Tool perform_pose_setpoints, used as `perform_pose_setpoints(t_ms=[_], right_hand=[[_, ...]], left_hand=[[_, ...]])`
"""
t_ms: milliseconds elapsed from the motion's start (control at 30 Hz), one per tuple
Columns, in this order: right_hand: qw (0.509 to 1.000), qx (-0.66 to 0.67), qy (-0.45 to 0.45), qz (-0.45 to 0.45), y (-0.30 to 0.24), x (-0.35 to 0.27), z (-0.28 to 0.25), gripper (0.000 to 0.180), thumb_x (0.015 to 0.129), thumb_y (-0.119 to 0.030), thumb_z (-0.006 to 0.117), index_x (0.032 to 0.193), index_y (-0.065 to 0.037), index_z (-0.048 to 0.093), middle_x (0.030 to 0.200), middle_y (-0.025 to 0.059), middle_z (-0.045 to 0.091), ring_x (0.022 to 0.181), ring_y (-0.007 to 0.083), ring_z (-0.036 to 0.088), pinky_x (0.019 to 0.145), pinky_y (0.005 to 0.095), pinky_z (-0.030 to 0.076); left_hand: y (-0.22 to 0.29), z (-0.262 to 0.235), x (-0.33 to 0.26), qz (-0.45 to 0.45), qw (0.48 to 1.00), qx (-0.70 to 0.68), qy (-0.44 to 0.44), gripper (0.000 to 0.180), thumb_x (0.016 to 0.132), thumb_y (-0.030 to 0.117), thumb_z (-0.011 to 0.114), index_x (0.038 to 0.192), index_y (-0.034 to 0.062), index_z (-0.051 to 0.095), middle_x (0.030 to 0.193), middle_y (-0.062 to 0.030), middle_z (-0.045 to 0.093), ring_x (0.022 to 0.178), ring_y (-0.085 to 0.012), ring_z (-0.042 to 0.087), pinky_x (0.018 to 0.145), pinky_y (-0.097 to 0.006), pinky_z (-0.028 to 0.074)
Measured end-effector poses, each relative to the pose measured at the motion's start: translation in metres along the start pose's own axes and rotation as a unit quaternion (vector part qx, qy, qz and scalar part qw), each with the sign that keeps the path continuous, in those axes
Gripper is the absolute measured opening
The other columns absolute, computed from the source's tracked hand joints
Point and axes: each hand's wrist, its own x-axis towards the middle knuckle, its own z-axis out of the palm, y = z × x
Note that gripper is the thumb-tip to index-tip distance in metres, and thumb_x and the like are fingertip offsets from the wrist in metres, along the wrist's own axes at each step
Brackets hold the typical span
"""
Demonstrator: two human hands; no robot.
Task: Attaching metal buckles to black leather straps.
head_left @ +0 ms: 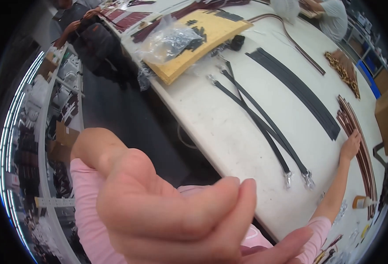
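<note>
My left hand [176, 207] is raised close to the camera and fills the lower middle. Its fingers are bent and two fingertips press together, with nothing visible between them. Out to the right, my right hand [351, 144] closes on a bundle of long brown straps [362, 165] lying along the table's right side. Nearer the middle lie crossed black straps [260, 121] with clear plastic wrapped round their metal end fittings. Beyond these, a wide row of flat black strips [297, 90] lies side by side.
A yellow board [176, 66] at the far end of the white table [229, 145] bears a clear plastic bag [169, 39] and dark pieces. Gold chains [343, 75] and a glue bottle [363, 202] are at the right. Shelves line the left; two other people are at the far end.
</note>
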Motion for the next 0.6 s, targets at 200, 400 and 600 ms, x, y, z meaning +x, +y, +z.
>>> perform_pose_setpoints(t_ms=[200,400,600], right_hand=[[0.999,0.019,0.015,0.022,0.026,0.014,-0.034,0.033,0.095,-0.001,0.053,0.127,-0.005,0.051,0.123,0.0140,0.061,0.110,0.0320,0.065,0.090,0.0392,0.056],[0.991,0.051,0.113,0.045,0.057,0.055,-0.105,0.039,0.094,-0.002,0.052,0.132,-0.008,0.053,0.124,0.0140,0.064,0.112,0.0336,0.065,0.093,0.0416,0.054],[0.982,0.035,0.182,-0.041,0.019,0.122,-0.175,0.048,0.087,0.001,0.057,0.133,-0.012,0.054,0.117,0.0089,0.066,0.104,0.0287,0.066,0.088,0.0411,0.055]], left_hand=[[0.017,0.030,0.016,-0.059,0.989,-0.067,0.119,0.036,0.094,0.050,0.067,0.117,0.0219,0.074,0.079,-0.0009,0.070,0.055,-0.0136,0.054,0.044,-0.021,0.037],[0.031,0.068,0.030,-0.093,0.948,-0.154,0.263,0.030,0.091,0.045,0.073,0.106,0.0202,0.076,0.068,-0.0008,0.063,0.046,-0.0088,0.043,0.043,-0.018,0.031],[0.042,0.049,-0.016,-0.130,0.961,-0.188,0.152,0.019,0.094,0.031,0.068,0.104,0.0145,0.064,0.072,-0.0072,0.063,0.051,-0.0141,0.047,0.051,-0.026,0.032]])
